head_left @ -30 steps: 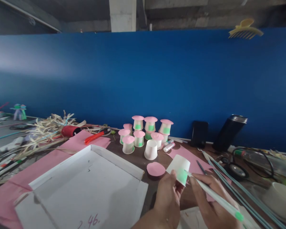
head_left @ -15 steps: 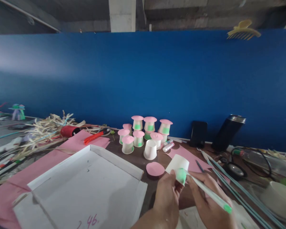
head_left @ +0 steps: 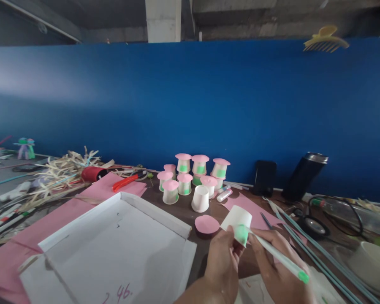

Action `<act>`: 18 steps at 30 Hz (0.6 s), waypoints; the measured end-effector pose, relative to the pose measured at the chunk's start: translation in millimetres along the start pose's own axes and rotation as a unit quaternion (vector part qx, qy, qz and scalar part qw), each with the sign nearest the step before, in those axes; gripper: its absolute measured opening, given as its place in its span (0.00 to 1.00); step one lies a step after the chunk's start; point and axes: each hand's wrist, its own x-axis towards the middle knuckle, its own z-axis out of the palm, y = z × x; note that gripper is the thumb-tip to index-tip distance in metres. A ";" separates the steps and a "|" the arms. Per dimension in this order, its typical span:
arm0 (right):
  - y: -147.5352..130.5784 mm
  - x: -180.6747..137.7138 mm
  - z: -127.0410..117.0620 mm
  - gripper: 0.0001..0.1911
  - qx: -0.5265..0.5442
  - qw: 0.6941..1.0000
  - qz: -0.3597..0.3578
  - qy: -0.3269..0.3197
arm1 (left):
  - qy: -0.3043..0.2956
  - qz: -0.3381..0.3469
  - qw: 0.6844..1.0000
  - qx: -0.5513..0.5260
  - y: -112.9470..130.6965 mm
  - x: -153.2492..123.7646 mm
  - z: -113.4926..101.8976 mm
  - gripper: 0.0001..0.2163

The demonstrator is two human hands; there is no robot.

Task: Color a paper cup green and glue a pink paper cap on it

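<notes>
A white paper cup (head_left: 236, 217) is tilted in my left hand (head_left: 221, 261), whose fingers are closed around its rim side. A green patch (head_left: 241, 233) colours the cup near that rim. My right hand (head_left: 280, 261) grips a white marker with a green end (head_left: 281, 259), its tip against the green patch. A pink paper disc (head_left: 207, 224) lies just left of the cup. Behind it stands a plain white cup (head_left: 200, 199). Farther back, several cups with pink paper tops (head_left: 184, 184) and green patches are grouped, some stacked.
A shallow white cardboard box (head_left: 114, 249) fills the left front, over pink paper (head_left: 22, 257). At the right are a dark flask (head_left: 304, 177), a black phone-like slab (head_left: 264, 177), pale blue strips (head_left: 319, 253) and another white cup (head_left: 372, 264). A blue partition (head_left: 190, 101) rises behind.
The whole view has shifted very slightly. Both hands, the cup and the marker keep nearly the same positions.
</notes>
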 end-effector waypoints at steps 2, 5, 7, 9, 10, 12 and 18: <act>-1.8 1.1 -1.7 0.06 0.001 1.000 0.004 0.006 | -0.008 0.008 1.000 -0.001 1.2 -1.5 1.6 0.11; -4.8 2.4 -3.8 0.06 -0.007 1.000 0.000 0.019 | 0.001 0.010 1.000 0.012 3.2 -3.8 3.4 0.10; -6.2 2.8 -4.3 0.06 -0.010 1.000 -0.003 0.024 | 0.009 0.005 1.000 0.018 3.8 -4.8 3.8 0.10; -6.7 2.9 -4.2 0.06 -0.008 1.000 -0.004 0.017 | 0.009 0.003 1.000 0.022 3.2 -4.9 3.5 0.12; -6.6 2.9 -4.0 0.06 -0.006 1.000 -0.005 0.010 | 0.006 0.006 1.000 0.025 2.7 -4.6 3.1 0.12; -5.7 2.6 -3.4 0.06 -0.005 1.000 -0.005 -0.001 | -0.006 0.015 0.999 0.034 1.3 -3.7 2.2 0.12; -1.3 0.6 -0.8 0.06 -0.006 1.000 0.003 -0.002 | -0.012 0.015 0.999 0.037 0.6 -2.0 1.3 0.13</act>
